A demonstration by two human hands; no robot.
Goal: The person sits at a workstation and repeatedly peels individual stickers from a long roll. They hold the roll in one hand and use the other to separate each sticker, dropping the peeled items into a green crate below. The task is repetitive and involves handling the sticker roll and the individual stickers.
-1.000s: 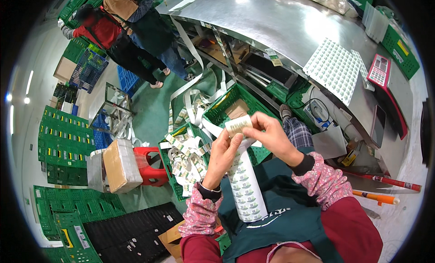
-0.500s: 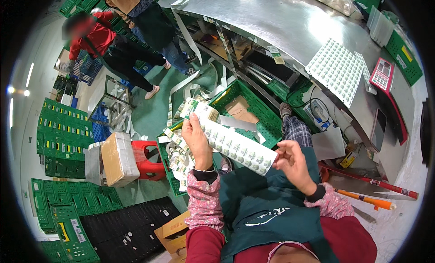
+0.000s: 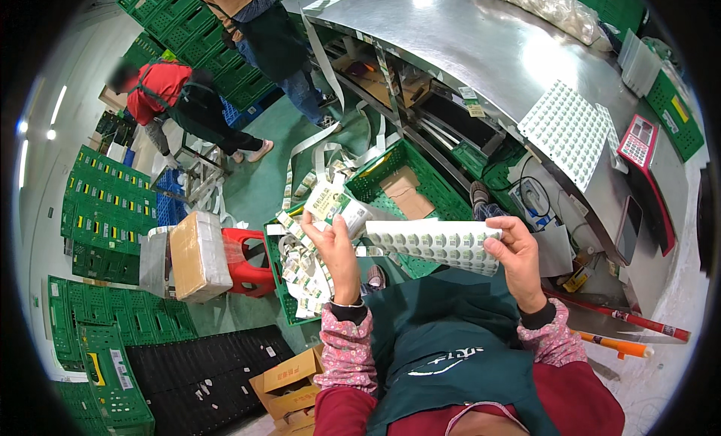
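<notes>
My left hand [image 3: 336, 254] is closed on a white and green printed label piece [image 3: 334, 205], its thumb on the near side. Whether that piece is a flat stack or a roll, I cannot tell. My right hand [image 3: 518, 257] pinches the right end of a long white sticker sheet [image 3: 434, 245], which carries rows of small round green stickers. The sheet stretches leftward toward my left hand, its left end just right of the label piece. Below both is a green crate [image 3: 409, 182] with brown cardboard [image 3: 406, 191] in it. Loose label strips [image 3: 304, 278] fill another crate beside my left wrist.
A steel table [image 3: 466, 38] at the upper right bears a larger sticker sheet [image 3: 568, 132], a red calculator [image 3: 637, 133] and a phone [image 3: 629, 229]. At left stand a taped box [image 3: 201, 256], a red stool [image 3: 246, 259] and green crates [image 3: 111, 211]. Two people [image 3: 180, 98] work behind.
The sticker sheet has swung nearly level, and its left end has come away from my left hand. My right hand has risen and gripped its right end. A person in red has bent over.
</notes>
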